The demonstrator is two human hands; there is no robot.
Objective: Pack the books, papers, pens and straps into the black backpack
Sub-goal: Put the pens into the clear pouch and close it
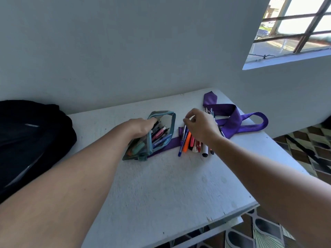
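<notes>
A clear pencil pouch with teal trim (161,122) lies open on the white table (170,185), several pens inside it. My left hand (141,127) grips the pouch's left edge. A loose pile of pens and markers (193,144) lies to its right. My right hand (202,126) hovers over that pile, fingers curled and pinching at a pen's top end. A purple strap (238,120) loops behind the pens and runs under the pouch. The black backpack (30,140) sits at the table's left end.
A grey wall stands right behind the table. A barred window (295,31) is at the upper right. The table's near and right edges drop to a patterned tile floor (304,153).
</notes>
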